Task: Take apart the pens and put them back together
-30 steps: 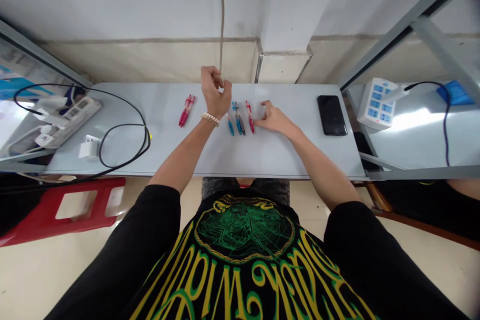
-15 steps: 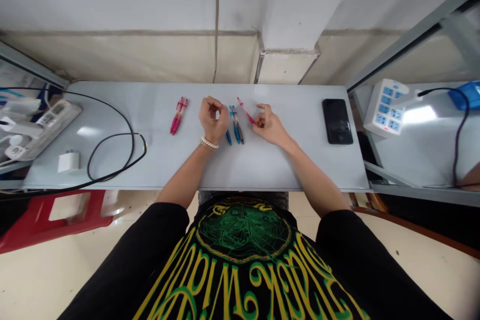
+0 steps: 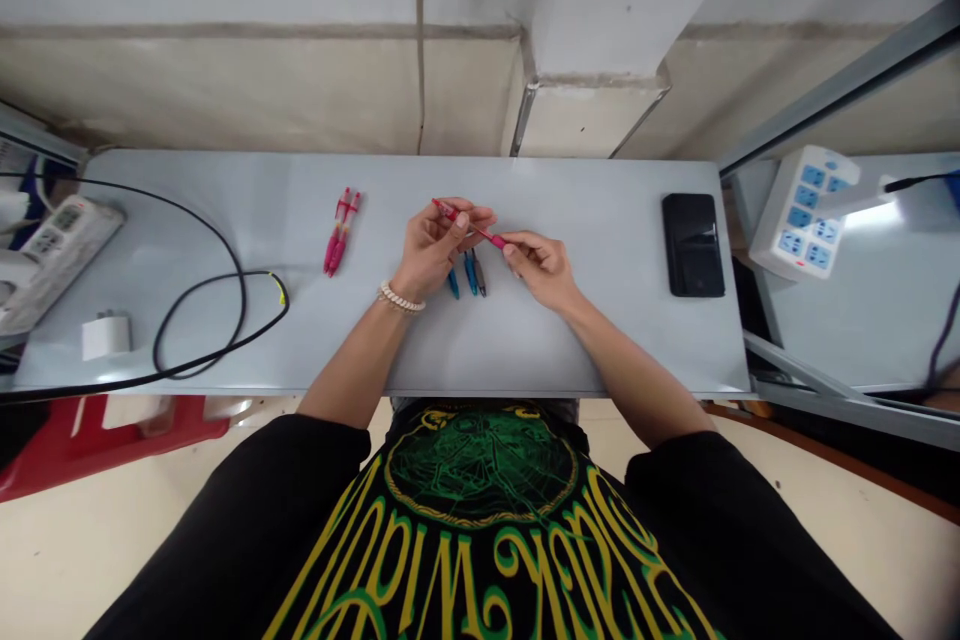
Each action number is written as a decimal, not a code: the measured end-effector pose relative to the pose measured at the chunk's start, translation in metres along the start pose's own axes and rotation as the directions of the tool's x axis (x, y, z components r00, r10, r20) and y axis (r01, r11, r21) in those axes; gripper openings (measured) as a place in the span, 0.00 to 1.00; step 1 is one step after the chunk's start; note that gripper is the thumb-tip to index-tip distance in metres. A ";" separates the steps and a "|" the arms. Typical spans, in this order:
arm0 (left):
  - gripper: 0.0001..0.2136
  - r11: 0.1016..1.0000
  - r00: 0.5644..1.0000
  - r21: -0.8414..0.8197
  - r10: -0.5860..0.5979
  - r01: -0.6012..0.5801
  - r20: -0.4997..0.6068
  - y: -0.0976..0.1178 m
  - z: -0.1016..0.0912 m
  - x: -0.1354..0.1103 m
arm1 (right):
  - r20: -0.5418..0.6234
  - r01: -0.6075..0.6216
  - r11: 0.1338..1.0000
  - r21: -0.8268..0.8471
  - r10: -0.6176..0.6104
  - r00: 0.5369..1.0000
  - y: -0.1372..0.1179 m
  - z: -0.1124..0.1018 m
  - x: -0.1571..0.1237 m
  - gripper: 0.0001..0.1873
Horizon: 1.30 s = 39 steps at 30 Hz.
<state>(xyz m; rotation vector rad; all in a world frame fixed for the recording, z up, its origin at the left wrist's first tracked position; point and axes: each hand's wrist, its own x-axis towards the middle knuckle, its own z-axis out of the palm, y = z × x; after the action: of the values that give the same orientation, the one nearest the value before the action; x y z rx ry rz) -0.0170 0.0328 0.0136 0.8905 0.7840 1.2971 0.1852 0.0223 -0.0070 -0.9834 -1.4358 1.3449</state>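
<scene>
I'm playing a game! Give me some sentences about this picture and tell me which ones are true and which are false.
1. The left hand wears a beaded bracelet. True.
2. The right hand and the left hand both hold one pink pen. True.
3. The black phone lies to the left of the hands. False: it lies near the right end of the table.
4. The pair of pink pens is in the right hand. False: those pens lie on the table, to the left of the hands.
</scene>
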 end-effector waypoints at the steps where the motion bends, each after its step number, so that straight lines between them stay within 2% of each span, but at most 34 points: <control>1: 0.24 1.000 1.000 0.000 -0.004 0.004 0.007 0.000 0.001 -0.001 | -0.006 -0.017 0.999 0.037 0.017 1.000 0.001 0.001 0.000 0.33; 4: 0.23 1.000 0.999 -0.011 0.018 -0.018 -0.033 -0.004 0.003 -0.001 | -0.018 -0.044 0.995 0.091 0.046 0.999 0.004 0.004 -0.001 0.32; 7: 0.22 0.997 0.994 -0.063 0.036 -0.042 -0.101 -0.012 0.006 0.000 | -0.088 -0.001 0.999 0.047 0.005 0.996 0.007 0.009 -0.004 0.30; 10: 0.22 0.992 0.991 -0.115 0.026 -0.042 -0.134 -0.018 0.010 -0.001 | -0.164 0.098 0.993 -0.065 -0.107 0.981 0.012 0.013 -0.004 0.28; 14: 0.22 0.987 0.986 -0.149 0.026 -0.051 -0.165 -0.020 0.014 -0.004 | -0.172 0.245 0.925 -0.289 -0.302 0.938 0.017 0.013 -0.003 0.24; 18: 0.22 0.985 0.984 -0.164 0.015 -0.045 -0.180 -0.018 0.014 -0.004 | -0.202 0.333 0.873 -0.356 -0.420 0.885 0.016 0.015 -0.003 0.18; 20: 0.22 0.983 0.985 -0.178 0.006 -0.038 -0.174 -0.017 0.013 -0.003 | -0.234 0.295 0.904 -0.310 -0.373 0.898 0.015 0.017 -0.005 0.22; 22: 0.22 0.982 0.985 -0.184 0.009 -0.041 -0.171 -0.015 0.012 -0.002 | -0.244 0.192 0.953 -0.235 -0.249 0.937 0.015 0.018 -0.007 0.27; 24: 0.23 0.983 0.986 -0.178 0.018 -0.048 -0.166 -0.014 0.012 -0.001 | -0.238 0.129 0.968 -0.214 -0.180 0.954 0.015 0.017 -0.007 0.28; 27: 0.23 0.985 0.988 -0.164 0.022 -0.047 -0.154 -0.015 0.011 -0.001 | -0.254 0.203 0.936 -0.288 -0.279 0.926 0.013 0.016 -0.004 0.26; 29: 0.23 0.987 0.988 -0.156 0.023 -0.047 -0.155 -0.016 0.010 0.000 | -0.271 0.231 0.936 -0.265 -0.302 0.914 0.010 0.015 -0.002 0.26; 32: 0.24 0.991 0.985 -0.127 0.014 -0.036 -0.169 -0.017 0.008 0.000 | -0.285 0.121 0.984 -0.132 -0.155 0.946 0.006 0.016 -0.003 0.30; 34: 0.24 0.995 0.987 -0.102 0.006 -0.023 -0.163 -0.017 0.006 0.000 | -0.291 0.049 0.994 -0.101 -0.077 0.954 0.003 0.018 -0.006 0.30; 39: 0.23 0.997 0.987 -0.073 0.000 -0.012 -0.160 -0.017 0.002 0.000 | -0.317 0.072 0.995 -0.067 -0.089 0.944 -0.001 0.020 -0.010 0.29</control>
<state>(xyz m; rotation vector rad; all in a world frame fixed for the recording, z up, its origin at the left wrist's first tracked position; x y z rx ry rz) -0.0074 0.0322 -0.0008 0.7366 0.8526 1.4063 0.1682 0.0075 -0.0065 -1.1097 -1.2550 1.0358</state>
